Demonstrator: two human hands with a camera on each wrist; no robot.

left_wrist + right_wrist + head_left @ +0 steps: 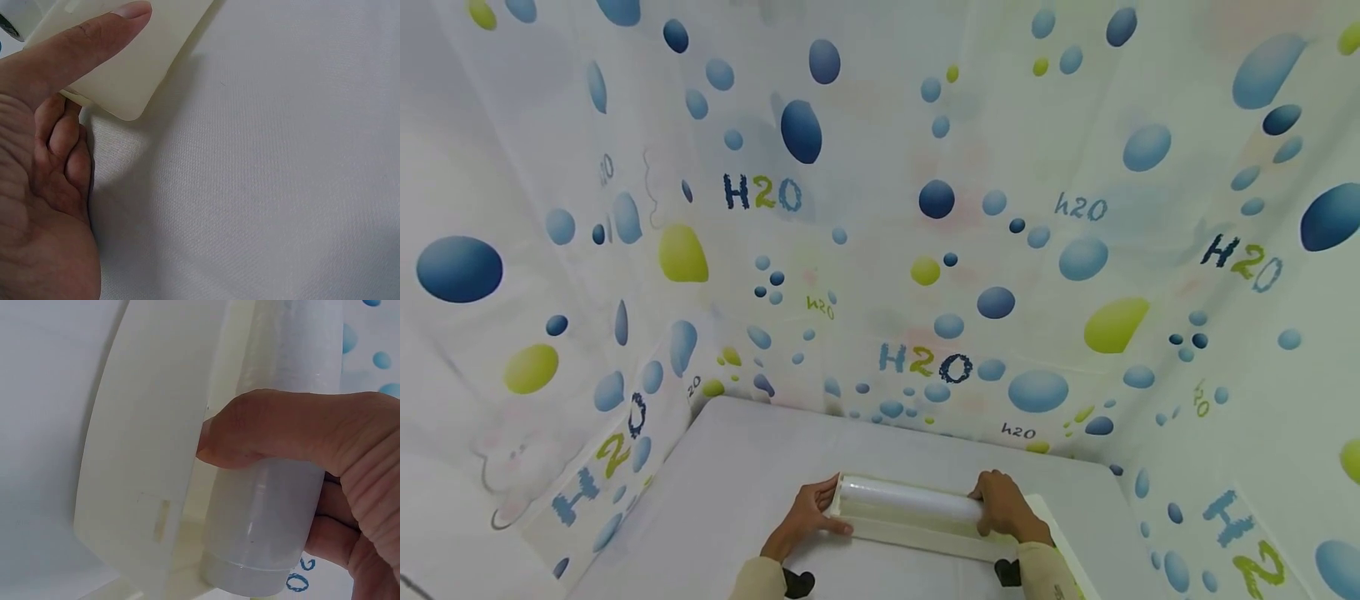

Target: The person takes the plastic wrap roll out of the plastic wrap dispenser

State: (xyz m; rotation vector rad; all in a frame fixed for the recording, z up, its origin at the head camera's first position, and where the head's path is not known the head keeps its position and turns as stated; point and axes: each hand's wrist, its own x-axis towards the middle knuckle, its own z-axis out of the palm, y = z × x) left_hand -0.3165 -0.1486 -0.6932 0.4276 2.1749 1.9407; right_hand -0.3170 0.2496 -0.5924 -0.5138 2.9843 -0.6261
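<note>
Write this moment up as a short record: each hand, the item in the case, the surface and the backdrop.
Left hand: grips the left end of the cream case
Right hand: holds the white roll near its right end, thumb across it
Roll position: lengthwise along the case, behind its front panel; whether fully seated, cannot tell
Surface: white-covered table
Backdrop: pale sheeting printed with blue and yellow-green bubbles and "H2O" lettering
</note>
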